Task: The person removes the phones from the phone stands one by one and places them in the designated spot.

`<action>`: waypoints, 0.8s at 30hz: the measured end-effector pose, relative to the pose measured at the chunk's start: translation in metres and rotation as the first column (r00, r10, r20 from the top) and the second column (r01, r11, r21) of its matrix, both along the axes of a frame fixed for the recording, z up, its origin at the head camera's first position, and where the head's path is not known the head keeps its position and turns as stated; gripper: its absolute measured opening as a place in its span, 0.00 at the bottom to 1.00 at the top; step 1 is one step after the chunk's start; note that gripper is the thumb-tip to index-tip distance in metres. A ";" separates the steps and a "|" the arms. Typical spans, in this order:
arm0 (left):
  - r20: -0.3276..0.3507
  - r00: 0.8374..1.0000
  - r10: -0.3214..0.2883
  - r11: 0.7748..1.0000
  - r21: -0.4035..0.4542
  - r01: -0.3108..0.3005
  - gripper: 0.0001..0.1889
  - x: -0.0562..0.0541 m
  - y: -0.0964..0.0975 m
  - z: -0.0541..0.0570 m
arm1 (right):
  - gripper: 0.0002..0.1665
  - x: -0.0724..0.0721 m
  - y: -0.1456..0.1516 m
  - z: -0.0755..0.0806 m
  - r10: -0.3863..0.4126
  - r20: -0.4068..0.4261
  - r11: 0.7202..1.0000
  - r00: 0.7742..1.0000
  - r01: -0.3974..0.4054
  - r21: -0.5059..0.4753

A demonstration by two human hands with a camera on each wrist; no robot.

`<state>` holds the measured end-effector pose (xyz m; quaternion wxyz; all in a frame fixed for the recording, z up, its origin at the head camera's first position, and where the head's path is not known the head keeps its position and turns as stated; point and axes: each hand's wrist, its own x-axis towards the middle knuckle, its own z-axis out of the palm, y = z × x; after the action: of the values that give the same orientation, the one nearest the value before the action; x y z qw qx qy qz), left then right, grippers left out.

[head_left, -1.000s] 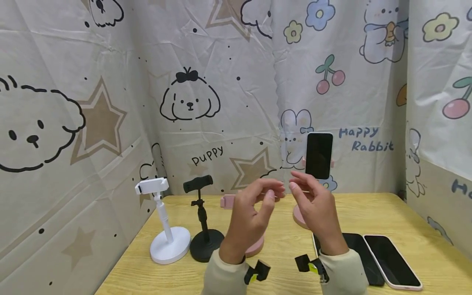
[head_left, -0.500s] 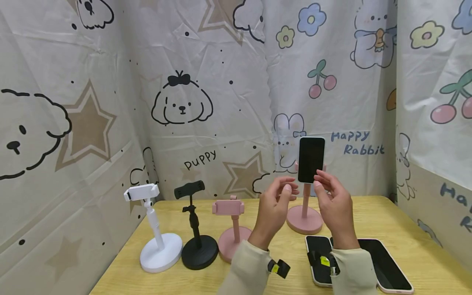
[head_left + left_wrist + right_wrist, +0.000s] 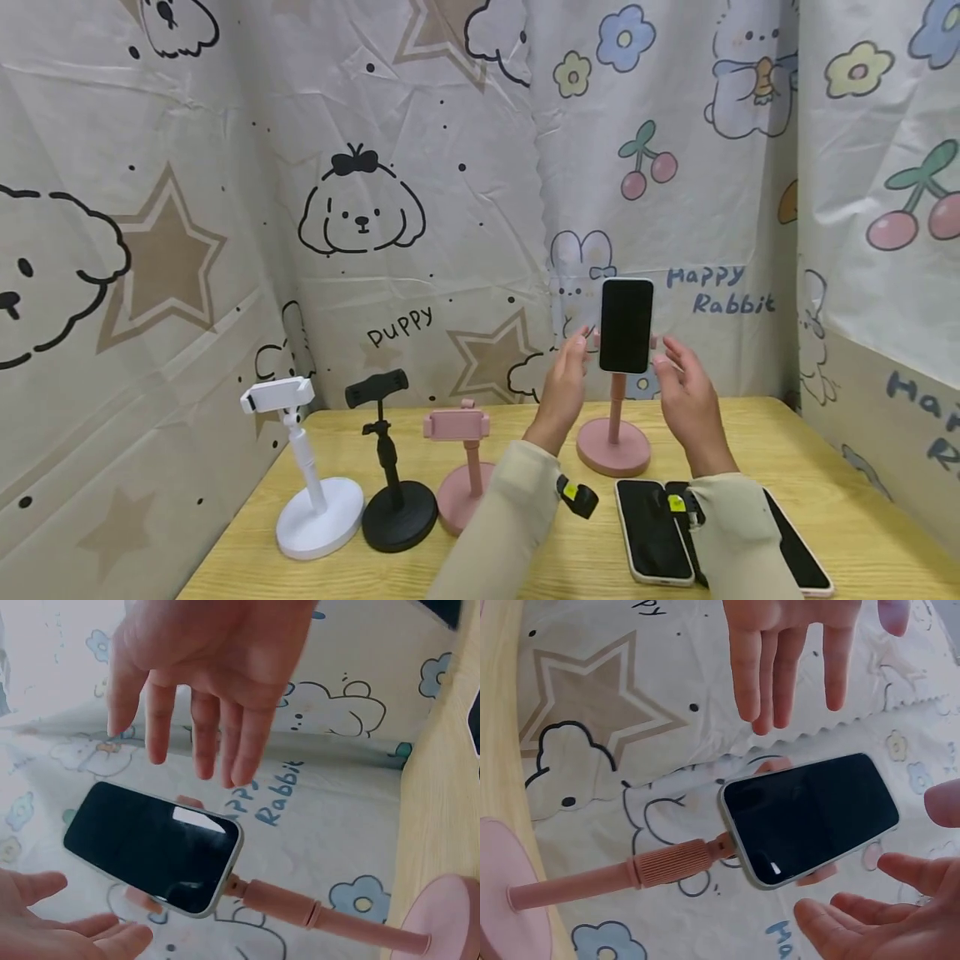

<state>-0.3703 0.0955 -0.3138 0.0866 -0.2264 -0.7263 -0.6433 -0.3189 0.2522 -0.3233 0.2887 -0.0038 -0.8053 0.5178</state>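
A smartphone [image 3: 626, 327] with a pale edge and dark screen stands upright in a pink phone stand [image 3: 615, 448]; the stand's pink clamp [image 3: 817, 874] shows at the phone's sides. My left hand [image 3: 564, 387] is raised to the left of the phone, fingers extended. On the other side is my right hand [image 3: 688, 396], its fingers also apart and loosely straight. In the left wrist view, the left hand [image 3: 67, 926] is below the phone and the right hand [image 3: 217, 682] above it, with gaps between. Both palms face inward and neither hand holds anything.
On the left of the wooden table [image 3: 555, 542] stand a white phone stand [image 3: 320, 521], a black one [image 3: 400, 518] and a shorter pink one [image 3: 459, 500]. Several phones, including a pale-edged phone [image 3: 654, 531], lie at front right, partly under the right sleeve [image 3: 738, 533]. Printed curtains [image 3: 420, 108] enclose the table.
Both hands have moved forward from in front of the phone and parted to either side of it. The head view has shifted slightly right. The standing phone has stayed in its stand.
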 end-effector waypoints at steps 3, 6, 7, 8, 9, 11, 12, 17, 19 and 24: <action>0.063 0.998 0.009 1.000 -0.014 -0.008 0.29 -0.008 0.007 0.003 | 0.40 -0.007 0.004 0.001 0.050 0.053 0.998 0.997 -0.048 -0.030; 0.106 0.994 0.019 1.000 -0.010 -0.018 0.29 -0.014 0.015 0.004 | 0.42 -0.014 0.006 0.001 0.056 0.100 0.998 0.993 -0.052 -0.040; 0.114 0.993 0.018 1.000 -0.003 -0.017 0.28 -0.015 0.017 0.005 | 0.42 -0.016 0.007 0.000 0.051 0.113 0.998 0.992 -0.047 -0.040; 0.120 0.993 0.013 1.000 0.000 -0.013 0.28 -0.016 0.020 0.005 | 0.43 -0.018 0.007 0.000 0.043 0.128 0.998 0.991 -0.038 -0.040; 0.126 0.992 0.008 1.000 0.003 -0.008 0.29 -0.018 0.022 0.005 | 0.43 -0.020 0.008 -0.001 0.036 0.140 0.999 0.990 -0.030 -0.040; 0.135 0.991 0.001 1.000 0.004 -0.001 0.29 -0.020 0.025 0.005 | 0.44 -0.023 0.008 -0.001 0.025 0.154 0.999 0.988 -0.019 -0.042; 0.137 0.991 -0.004 1.000 0.005 0.003 0.30 -0.021 0.027 0.006 | 0.44 -0.025 0.007 -0.002 0.022 0.160 0.999 0.987 -0.016 -0.043; 0.164 0.986 -0.031 1.000 0.010 0.030 0.31 -0.026 0.032 0.005 | 0.45 -0.030 0.005 -0.001 0.024 0.146 1.000 0.989 -0.021 -0.021; 0.175 0.983 -0.054 0.998 0.022 0.051 0.31 -0.028 0.033 0.004 | 0.45 -0.031 0.005 -0.001 0.025 0.136 1.000 0.990 -0.024 -0.011; 0.185 0.978 -0.099 0.994 0.064 0.089 0.33 -0.031 0.036 0.004 | 0.42 -0.036 0.005 0.002 0.061 0.103 0.998 0.993 -0.060 -0.010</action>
<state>-0.4009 0.1317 -0.3093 -0.0065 -0.1965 -0.7016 -0.6849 -0.3550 0.2569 -0.3218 0.2309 -0.0072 -0.8171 0.5283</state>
